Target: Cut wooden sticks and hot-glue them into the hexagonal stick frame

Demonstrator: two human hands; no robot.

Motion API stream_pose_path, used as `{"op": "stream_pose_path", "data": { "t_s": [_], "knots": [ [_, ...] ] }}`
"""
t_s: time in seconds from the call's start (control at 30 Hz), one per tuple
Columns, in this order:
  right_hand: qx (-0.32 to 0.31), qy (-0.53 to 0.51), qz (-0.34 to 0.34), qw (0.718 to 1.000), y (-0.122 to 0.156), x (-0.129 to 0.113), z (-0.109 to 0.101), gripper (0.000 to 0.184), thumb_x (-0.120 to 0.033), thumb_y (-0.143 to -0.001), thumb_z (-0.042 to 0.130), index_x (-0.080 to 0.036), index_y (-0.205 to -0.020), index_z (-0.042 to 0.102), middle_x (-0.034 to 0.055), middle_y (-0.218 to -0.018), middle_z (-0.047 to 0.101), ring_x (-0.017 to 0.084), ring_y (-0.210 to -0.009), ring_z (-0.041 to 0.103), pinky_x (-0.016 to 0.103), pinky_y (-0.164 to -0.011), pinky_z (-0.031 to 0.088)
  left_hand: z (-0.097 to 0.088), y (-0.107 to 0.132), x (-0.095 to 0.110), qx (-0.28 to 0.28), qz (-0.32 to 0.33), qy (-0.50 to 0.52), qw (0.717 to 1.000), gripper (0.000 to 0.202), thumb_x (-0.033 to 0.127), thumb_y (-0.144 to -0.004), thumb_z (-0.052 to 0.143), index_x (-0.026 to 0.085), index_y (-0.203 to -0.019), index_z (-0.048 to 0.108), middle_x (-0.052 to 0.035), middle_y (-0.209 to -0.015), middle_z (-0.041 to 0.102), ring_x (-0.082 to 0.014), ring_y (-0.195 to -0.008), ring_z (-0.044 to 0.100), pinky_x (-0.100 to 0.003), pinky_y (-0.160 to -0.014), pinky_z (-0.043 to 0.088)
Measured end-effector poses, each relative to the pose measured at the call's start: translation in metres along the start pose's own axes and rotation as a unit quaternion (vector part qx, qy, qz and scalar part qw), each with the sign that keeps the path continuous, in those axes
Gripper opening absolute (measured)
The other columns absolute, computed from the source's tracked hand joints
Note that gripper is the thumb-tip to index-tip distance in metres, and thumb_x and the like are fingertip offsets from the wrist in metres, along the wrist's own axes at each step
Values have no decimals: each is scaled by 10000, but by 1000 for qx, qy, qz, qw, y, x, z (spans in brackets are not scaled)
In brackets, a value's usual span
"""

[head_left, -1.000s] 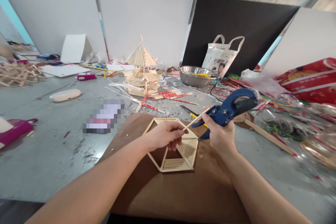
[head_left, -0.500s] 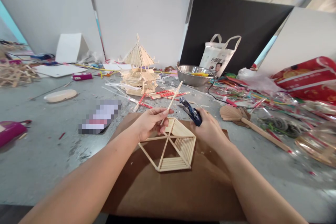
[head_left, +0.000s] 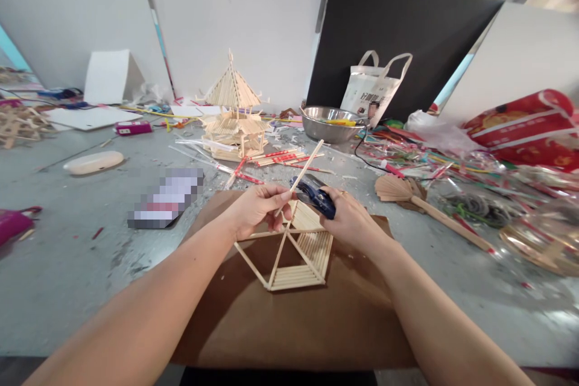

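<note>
Between thumb and fingers, my left hand [head_left: 265, 208] pinches a thin wooden stick [head_left: 308, 164] that slants up to the right. My right hand [head_left: 355, 217] grips a pair of dark blue-handled pliers [head_left: 320, 198], whose jaws are at the stick just beyond my left fingertips. Whether the jaws touch the stick I cannot tell. Below both hands lies a hexagonal stick frame [head_left: 281, 253] with spokes meeting at its middle. Some of its sections are filled with parallel sticks, others are bare. Under the frame is a brown board [head_left: 253, 325].
A stick-built pagoda model [head_left: 235, 108] stands behind red-patterned chopsticks [head_left: 280, 158]. Left are a phone [head_left: 167, 198] and a white oval case [head_left: 93, 163]. A metal bowl [head_left: 332, 125], a tote bag [head_left: 373, 90], a palm-leaf fan [head_left: 398, 190] and plastic scraps lie right.
My right hand has brought the pliers leftward to the stick. The left hand keeps its pinch on the stick. The whole view has shifted slightly.
</note>
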State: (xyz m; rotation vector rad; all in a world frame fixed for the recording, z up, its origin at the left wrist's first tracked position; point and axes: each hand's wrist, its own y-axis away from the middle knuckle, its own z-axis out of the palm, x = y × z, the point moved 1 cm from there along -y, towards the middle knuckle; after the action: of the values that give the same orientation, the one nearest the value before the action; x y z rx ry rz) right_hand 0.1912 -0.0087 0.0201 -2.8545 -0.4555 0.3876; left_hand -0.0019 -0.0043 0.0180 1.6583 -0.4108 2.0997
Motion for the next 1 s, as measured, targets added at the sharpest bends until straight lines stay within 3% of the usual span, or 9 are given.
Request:
{"op": "stream_pose_path", "data": {
  "t_s": [0.17, 0.33, 0.43, 0.5, 0.67, 0.87, 1.0],
  "knots": [
    [5, 5, -31, 999, 1, -3, 0, 487, -168, -634, 460, -153, -1121, 442, 93, -998, 563, 216, -898, 502, 302, -763, 349, 2, -2, -5, 4, -23, -31, 999, 274, 397, -674, 594, 140, -700, 501, 25, -551, 545, -51, -346, 466, -153, -313, 312],
    [9, 34, -40, 999, 1, 0, -3, 456, -175, -640, 473, -164, -1095, 449, 83, -984, 570, 219, -884, 504, 300, -753, 352, 1, 0, -3, -21, -37, -100, 994, 279, 400, -676, 582, 149, -775, 513, 3, -579, 584, -56, -346, 466, -159, -333, 322],
    [32, 86, -1, 996, -3, 15, -10, 435, -200, -645, 485, -168, -1078, 465, 102, -971, 578, 244, -861, 513, 317, -709, 358, 1, 3, 0, -52, -99, -172, 979, 265, 394, -663, 580, 143, -734, 532, -26, -624, 615, -60, -362, 459, -159, -333, 269],
    [57, 110, 65, 990, -6, 29, -16, 420, -225, -650, 488, -162, -1066, 475, 115, -908, 591, 258, -813, 527, 328, -661, 362, 1, 5, 1, -60, -110, -246, 961, 227, 364, -646, 588, 139, -657, 567, -7, -586, 598, -55, -383, 436, -161, -351, 247],
    [108, 105, 143, 978, -9, 50, -20, 437, -282, -671, 478, -136, -1083, 469, 139, -884, 589, 271, -797, 537, 340, -625, 368, 10, 6, -6, -59, -52, -423, 903, 135, 308, -605, 603, 180, -588, 645, 36, -447, 526, -70, -396, 402, -179, -394, 254],
    [97, 82, 100, 987, -9, 40, -12, 413, -276, -668, 481, -166, -1066, 477, 112, -892, 602, 255, -795, 547, 320, -634, 379, 23, 5, -18, -54, 11, -485, 873, 87, 281, -577, 631, 199, -569, 658, -3, -516, 612, -117, -450, 502, -199, -431, 306],
    [96, 89, 97, 987, -9, 38, -10, 410, -282, -669, 483, -162, -1060, 477, 106, -866, 602, 246, -780, 549, 313, -645, 383, 25, 5, -20, -77, 3, -526, 847, 114, 307, -593, 617, 208, -609, 672, -13, -584, 645, -132, -509, 538, -208, -474, 335]
  ]
}}
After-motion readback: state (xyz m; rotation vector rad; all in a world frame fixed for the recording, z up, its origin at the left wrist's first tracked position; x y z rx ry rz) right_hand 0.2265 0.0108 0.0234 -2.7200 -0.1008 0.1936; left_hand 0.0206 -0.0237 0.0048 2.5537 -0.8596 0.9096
